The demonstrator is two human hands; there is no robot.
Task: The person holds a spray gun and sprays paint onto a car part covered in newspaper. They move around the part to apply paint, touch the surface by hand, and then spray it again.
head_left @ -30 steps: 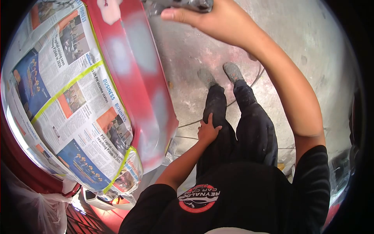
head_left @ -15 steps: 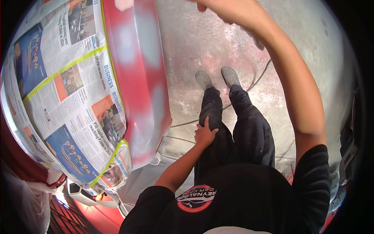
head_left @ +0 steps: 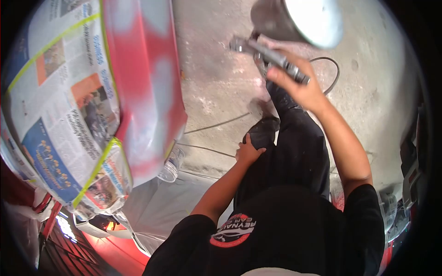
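Note:
A metal spray gun [head_left: 276,57] is in my right hand [head_left: 299,80], fingers wrapped round it, over the floor in front of my legs. Beyond it a large round cup or container [head_left: 294,20], pale on one side, appears at the top; whether it joins the gun is unclear. My left hand [head_left: 248,151] rests on my thigh with its fingers spread and nothing in it. To the left stands a red car panel [head_left: 152,87] with grey-white patches, its neighbouring surface covered in newspaper [head_left: 69,101] held by yellow-green tape [head_left: 57,43].
A dark hose [head_left: 218,123] runs across the concrete floor [head_left: 209,73] and loops by my right hand. A clear plastic cup [head_left: 169,169] stands below the panel's lower edge, near grey sheeting [head_left: 152,202]. Blurred items line the far right edge.
My right hand has come down from the top and now shows the spray gun and the round container. The panel has shifted left in view, and my feet and legs have changed position.

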